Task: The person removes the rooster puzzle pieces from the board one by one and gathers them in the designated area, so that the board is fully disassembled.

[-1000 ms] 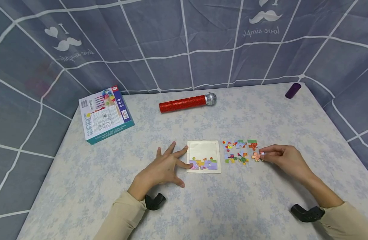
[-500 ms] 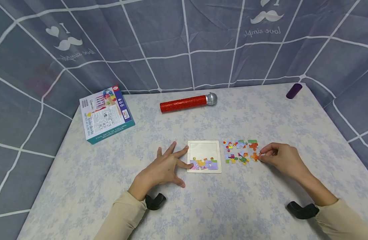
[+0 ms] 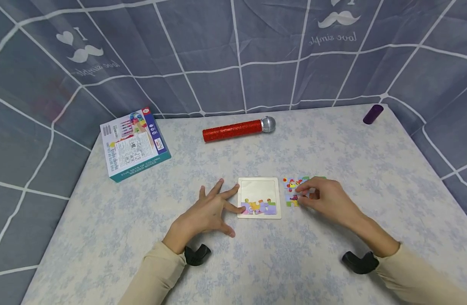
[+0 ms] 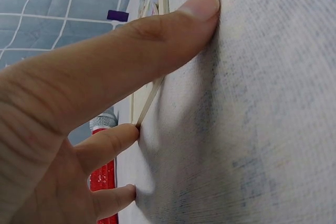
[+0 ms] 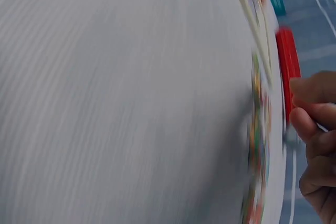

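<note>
My left hand (image 3: 204,214) lies spread at the left edge of a square wooden puzzle tray (image 3: 258,186), fingertips touching its rim. In the left wrist view its thumb (image 4: 199,9) rests on the tablecloth. Joined jigsaw pieces (image 3: 261,208) in lilac and yellow fill the tray's lower part. Right of the tray lie several loose jigsaw pieces (image 3: 292,185), some hidden under my right hand (image 3: 328,199). That hand hovers over them, fingers loosely bent, thumb and index finger a little apart. No piece shows between them, and the right wrist view is blurred.
A red glittery microphone (image 3: 233,130) lies behind the tray. At the back left is a toy box (image 3: 136,146); a small purple cylinder (image 3: 372,114) is at the back right. A grey checked curtain (image 3: 218,55) hangs behind the table.
My right hand has moved left from the orange piece at the row's right end to over the other loose pieces. My left hand keeps its place at the tray.
</note>
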Demonstrator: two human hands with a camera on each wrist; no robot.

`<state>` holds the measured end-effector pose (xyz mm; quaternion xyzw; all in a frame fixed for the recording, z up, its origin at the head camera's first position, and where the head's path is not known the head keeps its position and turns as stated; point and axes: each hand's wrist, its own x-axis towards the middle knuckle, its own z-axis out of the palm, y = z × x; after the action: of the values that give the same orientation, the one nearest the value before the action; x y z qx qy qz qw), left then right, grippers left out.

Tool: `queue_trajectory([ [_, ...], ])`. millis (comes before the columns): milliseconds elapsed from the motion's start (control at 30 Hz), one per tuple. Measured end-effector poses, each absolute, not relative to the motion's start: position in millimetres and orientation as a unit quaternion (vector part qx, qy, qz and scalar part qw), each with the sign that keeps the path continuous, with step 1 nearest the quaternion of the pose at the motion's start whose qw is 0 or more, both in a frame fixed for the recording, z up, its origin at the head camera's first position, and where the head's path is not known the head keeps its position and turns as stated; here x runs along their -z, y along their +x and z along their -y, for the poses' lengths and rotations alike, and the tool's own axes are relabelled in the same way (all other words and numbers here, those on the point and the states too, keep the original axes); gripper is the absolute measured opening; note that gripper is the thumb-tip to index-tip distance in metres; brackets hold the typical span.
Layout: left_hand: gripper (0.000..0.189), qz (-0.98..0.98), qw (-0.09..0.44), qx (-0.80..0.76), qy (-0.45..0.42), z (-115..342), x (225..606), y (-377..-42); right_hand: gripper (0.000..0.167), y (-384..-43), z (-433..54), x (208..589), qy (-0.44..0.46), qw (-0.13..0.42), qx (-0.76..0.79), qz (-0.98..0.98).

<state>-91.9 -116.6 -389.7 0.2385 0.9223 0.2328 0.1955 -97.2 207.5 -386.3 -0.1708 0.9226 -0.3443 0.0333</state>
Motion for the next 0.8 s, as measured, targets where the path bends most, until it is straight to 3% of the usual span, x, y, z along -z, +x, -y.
queue_trajectory([
  [333,0.062,-0.922,0.200,-0.224,0.244,117,389,-93,0.029,-101,-137,395,-0.261,0.087,0.326,-0.904],
  [800,0.063,-0.922,0.197,-0.225,0.245,118,389,-93,0.019,-99,-127,400,-0.262,0.082,0.299,-0.914],
])
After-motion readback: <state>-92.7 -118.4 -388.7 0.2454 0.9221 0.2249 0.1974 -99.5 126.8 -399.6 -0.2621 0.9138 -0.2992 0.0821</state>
